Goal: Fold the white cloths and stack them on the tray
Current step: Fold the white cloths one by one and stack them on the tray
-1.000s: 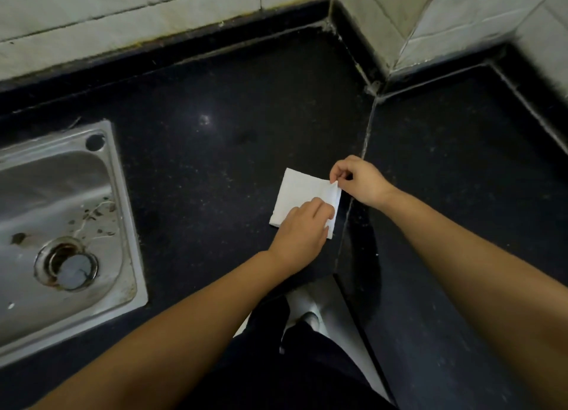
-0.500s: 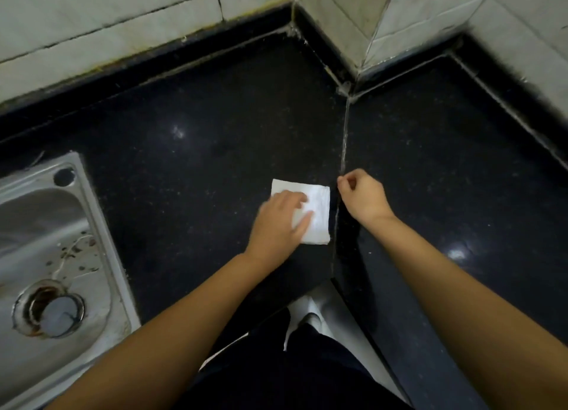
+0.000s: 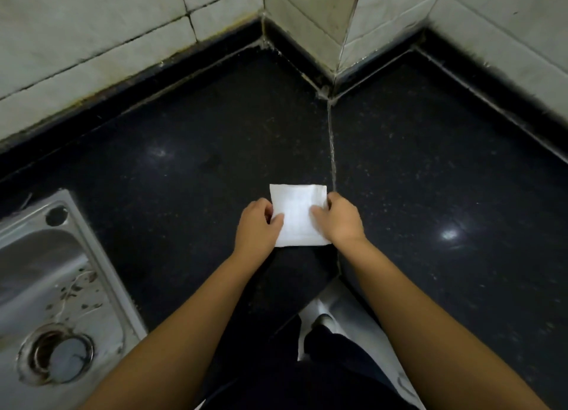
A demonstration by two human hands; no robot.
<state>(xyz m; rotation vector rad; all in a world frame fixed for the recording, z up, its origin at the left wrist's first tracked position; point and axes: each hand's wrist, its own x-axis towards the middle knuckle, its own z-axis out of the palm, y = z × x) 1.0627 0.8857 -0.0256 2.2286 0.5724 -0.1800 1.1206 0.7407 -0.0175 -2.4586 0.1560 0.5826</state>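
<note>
A small white cloth (image 3: 297,208), folded into a rough square, lies flat on the black stone counter (image 3: 184,179) near the inner corner. My left hand (image 3: 256,225) holds its left edge, thumb on top of the cloth. My right hand (image 3: 339,217) presses on its right edge, fingers over the cloth's right side. No tray and no other cloth is in view.
A steel sink (image 3: 46,286) with a drain (image 3: 57,353) and some dirt specks sits at the left. Tiled walls (image 3: 307,19) form a jutting corner behind the counter. A counter seam (image 3: 332,151) runs just right of the cloth. My dark clothing and a white shoe (image 3: 319,320) are below.
The cloth has been folded flat onto the counter. My right hand moved from beside the cloth onto its right edge; my left hand slid from on top to its left edge.
</note>
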